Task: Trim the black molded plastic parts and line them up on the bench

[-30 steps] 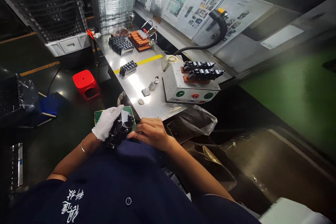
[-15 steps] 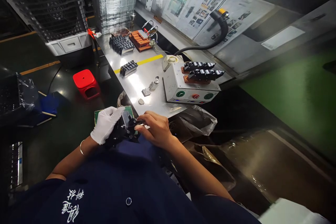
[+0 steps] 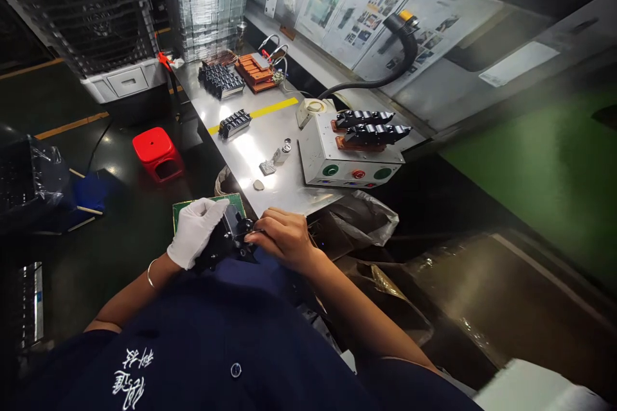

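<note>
Head view: left of centre, just below mid-frame, a black part (image 3: 233,226) is gripped by the gloved left hand (image 3: 195,231); whether anything is held by the curled right hand (image 3: 284,237), beside it, cannot be told.

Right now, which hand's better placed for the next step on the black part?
Likely the right hand: it's bare, thumb and fingers close to one end of the black part, while the gloved left hand grips the other side.
</note>
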The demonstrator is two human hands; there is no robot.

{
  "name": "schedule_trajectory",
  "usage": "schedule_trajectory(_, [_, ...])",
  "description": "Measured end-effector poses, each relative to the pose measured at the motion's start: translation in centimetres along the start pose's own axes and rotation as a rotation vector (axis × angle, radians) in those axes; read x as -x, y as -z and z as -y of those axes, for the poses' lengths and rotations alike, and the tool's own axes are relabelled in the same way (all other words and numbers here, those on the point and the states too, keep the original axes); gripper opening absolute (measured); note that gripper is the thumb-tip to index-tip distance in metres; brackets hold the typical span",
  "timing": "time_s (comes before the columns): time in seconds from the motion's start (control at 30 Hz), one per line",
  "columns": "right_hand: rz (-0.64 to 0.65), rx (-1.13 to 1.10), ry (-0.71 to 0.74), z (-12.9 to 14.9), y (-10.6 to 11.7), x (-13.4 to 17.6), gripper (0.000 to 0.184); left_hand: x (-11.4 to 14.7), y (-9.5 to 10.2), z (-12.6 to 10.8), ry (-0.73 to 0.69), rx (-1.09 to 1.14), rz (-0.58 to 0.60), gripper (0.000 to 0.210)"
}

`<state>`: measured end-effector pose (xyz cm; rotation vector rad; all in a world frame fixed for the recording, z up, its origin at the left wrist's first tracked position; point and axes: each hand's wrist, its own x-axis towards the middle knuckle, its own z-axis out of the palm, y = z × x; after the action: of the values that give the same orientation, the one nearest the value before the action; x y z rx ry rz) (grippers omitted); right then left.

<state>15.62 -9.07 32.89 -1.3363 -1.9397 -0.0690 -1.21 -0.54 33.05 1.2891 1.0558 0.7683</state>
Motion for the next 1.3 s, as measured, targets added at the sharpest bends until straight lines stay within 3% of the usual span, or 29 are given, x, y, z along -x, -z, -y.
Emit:
schedule_trajectory(0.23, [0.086, -0.127, -0.026, -0.4, 0.4, 0.3, 0.043, 0.1, 0.3, -0.6, -0.117, -0.090, 0.045, 0.033])
schedule_trajectory(0.43, [0.294, -0.410, -0.078, -0.9, 1.5, -0.3, 0.047, 0.2, 0.6, -1.3, -0.206, -0.202, 0.212, 0.031])
schedule_trajectory(0.53, [0.336, -0.535, -0.072, -0.9, 1.7, -0.4, 0.045, 0.2, 0.5, -1.6, -0.207, -0.214, 0.254, 0.031])
schedule_trajectory(0.83, [0.160, -0.214, -0.064, -0.5, 1.1, 0.0, 0.043, -0.2, 0.3, -0.9, -0.183, -0.185, 0.097, 0.031])
schedule_trajectory(1.3, [0.168, -0.138, -0.063, -0.7, 1.0, -0.3, 0.045, -0.3, 0.4, -0.8, -0.176, -0.193, 0.075, 0.031])
